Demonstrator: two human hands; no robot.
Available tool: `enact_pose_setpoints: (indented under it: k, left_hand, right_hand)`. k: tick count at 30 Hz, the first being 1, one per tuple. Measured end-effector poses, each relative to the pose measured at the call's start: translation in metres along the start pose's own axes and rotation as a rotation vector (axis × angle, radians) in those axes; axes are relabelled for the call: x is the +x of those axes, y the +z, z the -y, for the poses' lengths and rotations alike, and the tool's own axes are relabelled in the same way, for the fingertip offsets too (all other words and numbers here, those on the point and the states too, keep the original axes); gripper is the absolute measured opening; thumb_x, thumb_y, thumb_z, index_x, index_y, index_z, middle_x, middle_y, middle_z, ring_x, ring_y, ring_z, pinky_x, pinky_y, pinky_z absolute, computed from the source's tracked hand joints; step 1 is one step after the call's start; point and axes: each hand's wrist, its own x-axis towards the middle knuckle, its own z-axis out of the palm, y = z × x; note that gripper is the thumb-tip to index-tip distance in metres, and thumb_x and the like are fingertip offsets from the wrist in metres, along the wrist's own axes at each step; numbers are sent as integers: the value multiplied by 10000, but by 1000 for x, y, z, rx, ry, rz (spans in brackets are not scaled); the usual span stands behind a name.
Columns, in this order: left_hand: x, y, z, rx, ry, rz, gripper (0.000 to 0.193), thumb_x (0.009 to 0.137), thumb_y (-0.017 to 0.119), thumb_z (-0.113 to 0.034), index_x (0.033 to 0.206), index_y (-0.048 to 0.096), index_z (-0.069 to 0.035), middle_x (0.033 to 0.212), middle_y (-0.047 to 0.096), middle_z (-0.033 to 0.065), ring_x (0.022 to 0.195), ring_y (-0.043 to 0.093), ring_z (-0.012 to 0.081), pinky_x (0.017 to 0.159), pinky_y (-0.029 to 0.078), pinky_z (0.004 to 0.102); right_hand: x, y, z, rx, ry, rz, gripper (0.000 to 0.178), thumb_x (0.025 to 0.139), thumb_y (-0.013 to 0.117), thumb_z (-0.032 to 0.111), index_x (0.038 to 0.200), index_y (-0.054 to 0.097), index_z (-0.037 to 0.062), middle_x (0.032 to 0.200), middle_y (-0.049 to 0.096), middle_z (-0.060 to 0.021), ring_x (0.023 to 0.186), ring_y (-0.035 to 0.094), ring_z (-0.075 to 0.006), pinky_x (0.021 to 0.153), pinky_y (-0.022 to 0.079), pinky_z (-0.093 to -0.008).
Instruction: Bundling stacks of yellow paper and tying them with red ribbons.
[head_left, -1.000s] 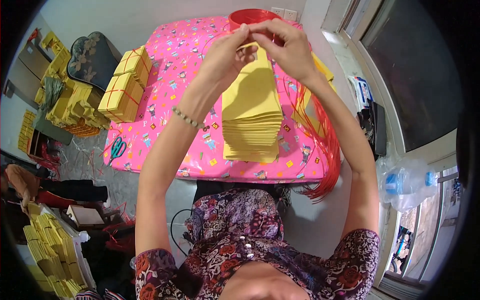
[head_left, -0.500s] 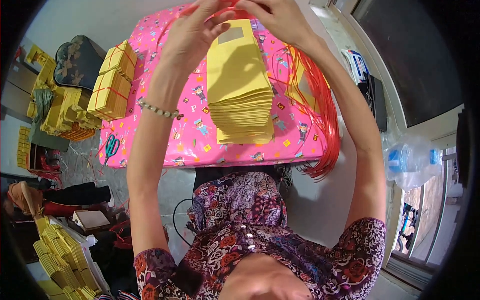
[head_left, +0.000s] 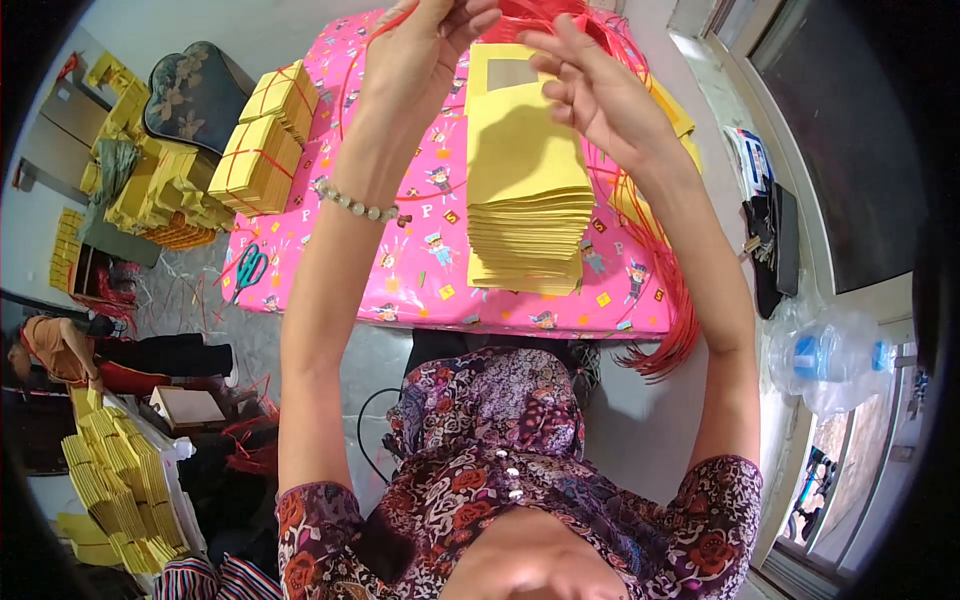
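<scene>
My left hand (head_left: 425,45) is up at the far edge of the view, its fingers closed on a red string (head_left: 392,20) that trails down across the table. My right hand (head_left: 610,100) hovers over the far right corner of a tall stack of yellow envelopes (head_left: 528,160), fingers spread and apart. The top envelope has a greyish window patch. A thick hank of red strings (head_left: 672,335) hangs over the table's right side, partly behind my right forearm, and more red strands lie beyond the stack.
The table (head_left: 410,290) has a pink patterned cover. On its left are tied envelope bundles (head_left: 258,160) and teal scissors (head_left: 250,268). A padded chair back (head_left: 200,95) stands behind heaped yellow envelopes (head_left: 165,195). Another person (head_left: 62,350) is at lower left; plastic bottles (head_left: 830,358) are at right.
My hands have drawn apart: the right has come nearer and opened over the stack, while the left stays high with the string. The whole view has shifted slightly.
</scene>
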Motion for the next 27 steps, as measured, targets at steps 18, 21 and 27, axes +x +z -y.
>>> enact_pose_setpoints:
  k: [18, 21, 27]
  left_hand:
    - [-100, -73, 59, 527, -218, -320, 272, 926, 565, -248, 984, 613, 13, 869, 681, 105, 608, 628, 110, 546, 523, 251]
    - [-107, -90, 69, 510, -345, -308, 353, 954, 497, -333, 983, 620, -3, 859, 683, 92, 596, 626, 106, 527, 511, 245]
    - [-118, -110, 93, 435, -691, -379, 433, 967, 421, -427, 938, 617, -42, 727, 625, 12, 543, 568, 104, 509, 468, 259]
  right_hand:
    - [-65, -93, -95, -39, -62, -483, 258, 903, 603, 327, 908, 628, 70, 743, 573, 40, 590, 511, -34, 501, 400, -189]
    - [-69, -105, -118, 67, -14, -499, 257, 897, 608, 345, 843, 609, 94, 726, 577, 45, 592, 521, -36, 492, 398, -191]
    - [-72, -98, -151, 64, 183, -605, 241, 904, 589, 356, 833, 604, 126, 654, 552, 65, 512, 478, -34, 449, 362, -190]
